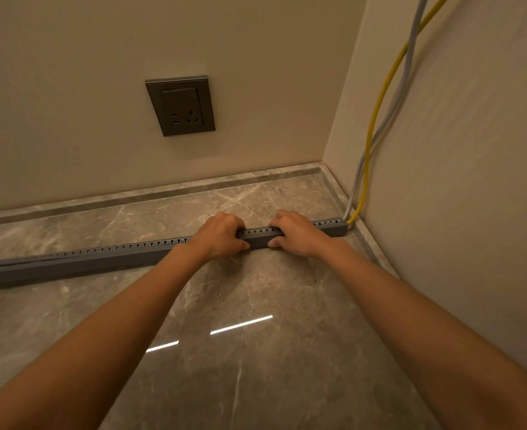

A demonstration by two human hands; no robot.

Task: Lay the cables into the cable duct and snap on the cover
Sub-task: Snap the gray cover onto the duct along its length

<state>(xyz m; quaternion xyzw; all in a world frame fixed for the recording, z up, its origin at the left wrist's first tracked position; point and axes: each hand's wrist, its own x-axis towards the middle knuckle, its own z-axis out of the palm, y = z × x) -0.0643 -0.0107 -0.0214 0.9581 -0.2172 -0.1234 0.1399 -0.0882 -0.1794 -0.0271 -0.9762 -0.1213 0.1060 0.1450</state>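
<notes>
If I press unevenly, the cover (107, 256) may catch on one side only, or pinch a cable under its edge. My left hand (221, 234) is curled over the duct (257, 240) and grips it, fingers behind and thumb in front. My right hand (296, 232), just beside, grips it the same way. The duct lies on the floor (256, 305). At its right end, near the corner, the yellow cable (371, 135) and the gray cable (406, 79) enter it.

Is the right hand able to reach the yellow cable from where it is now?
Probably yes: the right hand grips the duct close to its end, where the yellow cable comes out, and nothing stands between them.
</notes>
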